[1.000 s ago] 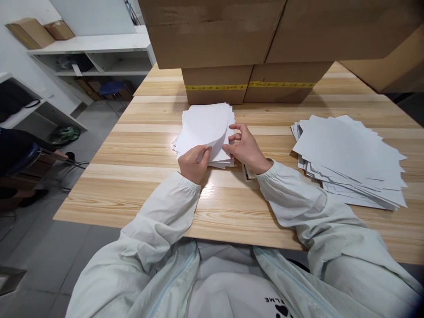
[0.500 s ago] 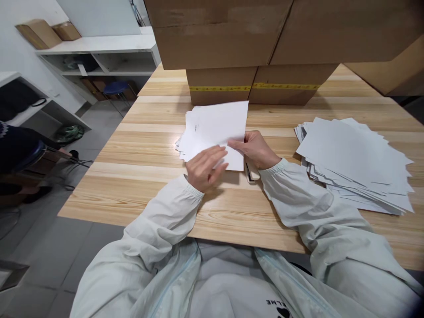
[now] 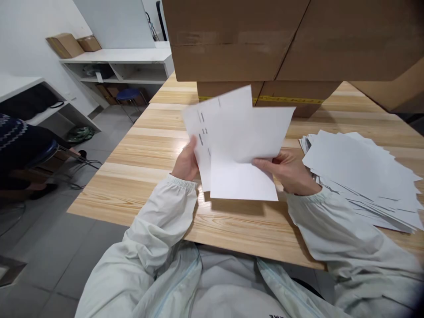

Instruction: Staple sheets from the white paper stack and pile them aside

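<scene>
White sheets (image 3: 241, 150) mid-frame, lifted above the wooden table (image 3: 232, 221). My left hand (image 3: 186, 164) pinches their left edge, my right hand (image 3: 289, 170) grips the right edge. Loose paper pile (image 3: 361, 172) at right, cardboard boxes (image 3: 265, 39) across top.

Hidden behind the sheets

The sheets (image 3: 241, 145) cover both hands' fingers and the surface (image 3: 149, 176) behind; their print is blurred; the boxes (image 3: 265, 39) run off the top edge.
</scene>
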A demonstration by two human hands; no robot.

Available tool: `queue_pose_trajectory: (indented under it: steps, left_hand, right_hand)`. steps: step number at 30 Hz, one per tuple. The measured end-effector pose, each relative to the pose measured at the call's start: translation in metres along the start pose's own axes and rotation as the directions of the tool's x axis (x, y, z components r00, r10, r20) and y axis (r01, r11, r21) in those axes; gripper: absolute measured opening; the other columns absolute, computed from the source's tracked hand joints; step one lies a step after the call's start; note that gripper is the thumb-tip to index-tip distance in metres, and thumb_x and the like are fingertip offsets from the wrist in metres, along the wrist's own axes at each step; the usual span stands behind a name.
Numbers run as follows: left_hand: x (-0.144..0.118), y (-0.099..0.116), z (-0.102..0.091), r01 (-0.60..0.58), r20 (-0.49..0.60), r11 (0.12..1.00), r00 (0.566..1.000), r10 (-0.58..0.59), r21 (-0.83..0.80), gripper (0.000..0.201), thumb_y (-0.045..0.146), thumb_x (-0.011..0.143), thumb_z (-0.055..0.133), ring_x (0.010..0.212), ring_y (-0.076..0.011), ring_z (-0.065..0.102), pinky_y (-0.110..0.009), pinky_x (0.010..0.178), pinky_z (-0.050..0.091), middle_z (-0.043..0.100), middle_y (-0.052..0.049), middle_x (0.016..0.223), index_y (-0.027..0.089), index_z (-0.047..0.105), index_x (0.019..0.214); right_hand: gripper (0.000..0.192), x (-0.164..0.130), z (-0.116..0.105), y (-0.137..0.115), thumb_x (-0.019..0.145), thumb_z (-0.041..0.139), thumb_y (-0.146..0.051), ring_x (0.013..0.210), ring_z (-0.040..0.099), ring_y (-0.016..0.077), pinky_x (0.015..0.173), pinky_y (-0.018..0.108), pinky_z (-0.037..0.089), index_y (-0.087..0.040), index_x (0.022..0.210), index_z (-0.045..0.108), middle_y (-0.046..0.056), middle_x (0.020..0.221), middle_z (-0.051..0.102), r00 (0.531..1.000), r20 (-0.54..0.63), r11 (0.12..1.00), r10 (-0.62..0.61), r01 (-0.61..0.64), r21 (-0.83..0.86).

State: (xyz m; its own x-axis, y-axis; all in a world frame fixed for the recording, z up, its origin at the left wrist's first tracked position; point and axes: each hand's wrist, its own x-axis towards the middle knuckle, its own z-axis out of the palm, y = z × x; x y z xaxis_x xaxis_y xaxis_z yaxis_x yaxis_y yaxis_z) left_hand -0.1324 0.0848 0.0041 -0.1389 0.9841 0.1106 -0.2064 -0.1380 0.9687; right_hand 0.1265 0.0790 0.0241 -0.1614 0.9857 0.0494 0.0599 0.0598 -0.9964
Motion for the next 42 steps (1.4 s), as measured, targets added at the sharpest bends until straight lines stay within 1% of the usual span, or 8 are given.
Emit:
queue_pose_trajectory:
  steps: [2,4,8,12,25,31,35,42]
  left_hand:
    - [-0.004,-0.006,0.004,0.088,0.036,0.995,0.996,-0.086,-0.057,0.052,0.064,0.076,0.074,0.100,-0.0264,0.074,-0.039,0.087,0.060,0.079,-0.009,0.096,0.018,0.071,0.101]
    - [-0.007,-0.011,0.007,0.152,0.055,0.982,0.988,-0.147,-0.109,0.051,0.058,0.071,0.081,0.097,-0.0263,0.075,-0.039,0.086,0.060,0.079,-0.009,0.096,0.018,0.071,0.101]
    - [-0.007,-0.013,0.007,0.203,0.055,0.966,0.979,-0.197,-0.162,0.054,0.057,0.063,0.086,0.093,-0.0263,0.076,-0.038,0.082,0.062,0.080,-0.009,0.096,0.018,0.071,0.098]
    - [-0.007,-0.014,0.007,0.208,0.063,0.969,0.977,-0.201,-0.136,0.053,0.057,0.066,0.084,0.098,-0.0279,0.075,-0.040,0.085,0.062,0.079,-0.011,0.099,0.018,0.071,0.099]
    - [-0.008,-0.013,0.007,0.214,0.091,0.968,0.975,-0.203,-0.129,0.051,0.056,0.067,0.084,0.102,-0.0284,0.074,-0.039,0.087,0.061,0.079,-0.011,0.101,0.017,0.072,0.098]
    - [-0.013,-0.014,0.013,0.241,0.140,0.965,0.964,-0.225,-0.107,0.050,0.060,0.074,0.078,0.099,-0.0293,0.075,-0.043,0.088,0.061,0.079,-0.012,0.097,0.016,0.071,0.098]
    - [-0.023,-0.017,0.027,0.293,0.176,0.943,0.948,-0.265,-0.159,0.058,0.063,0.068,0.081,0.098,-0.0296,0.075,-0.042,0.089,0.060,0.079,-0.011,0.096,0.015,0.072,0.099]
    - [-0.037,-0.019,0.040,0.346,0.234,0.916,0.926,-0.298,-0.204,0.060,0.065,0.071,0.077,0.101,-0.0276,0.074,-0.039,0.093,0.057,0.079,-0.011,0.093,0.012,0.073,0.098]
  right_hand:
    - [0.022,-0.011,-0.009,0.012,0.067,0.085,-0.040,0.063,0.066,0.0157,0.053,0.028,0.054,-0.022,0.079,0.079,0.002,0.077,0.076,0.993,-0.011,0.993,0.116,-0.116,-0.003]
    - [0.027,-0.016,-0.023,0.021,0.067,0.084,-0.044,0.059,0.064,0.0157,0.050,0.028,0.052,-0.021,0.078,0.079,0.004,0.076,0.076,0.978,-0.156,0.991,0.135,-0.134,0.018]
    - [0.039,-0.018,-0.051,0.023,0.058,0.090,-0.049,0.066,0.069,0.0213,0.059,0.036,0.056,-0.018,0.079,0.077,0.010,0.081,0.077,0.877,-0.478,0.989,0.052,0.021,0.147]
    - [0.049,-0.019,-0.063,0.016,0.050,0.092,-0.051,0.083,0.074,0.0290,0.073,0.046,0.060,-0.021,0.085,0.077,0.013,0.095,0.078,0.829,-0.559,0.974,0.016,0.112,0.195]
    - [0.045,-0.025,-0.059,0.021,0.036,0.097,-0.045,0.063,0.065,0.0204,0.065,0.042,0.057,-0.021,0.069,0.078,0.008,0.079,0.077,0.847,-0.525,0.977,0.077,0.042,0.210]
    - [0.036,-0.031,-0.049,0.023,0.047,0.094,-0.043,0.059,0.063,0.0172,0.056,0.034,0.054,-0.021,0.071,0.079,0.006,0.076,0.076,0.890,-0.445,0.984,0.100,-0.023,0.175]
    - [0.030,-0.038,-0.031,0.029,0.060,0.088,-0.044,0.056,0.061,0.0146,0.050,0.029,0.050,-0.021,0.076,0.079,0.004,0.075,0.076,0.933,-0.350,0.996,0.090,-0.088,0.022]
    - [0.024,-0.048,-0.009,0.030,0.070,0.083,-0.044,0.058,0.060,0.0146,0.049,0.026,0.048,-0.020,0.076,0.079,0.002,0.071,0.074,0.965,-0.261,0.985,-0.017,-0.029,-0.172]
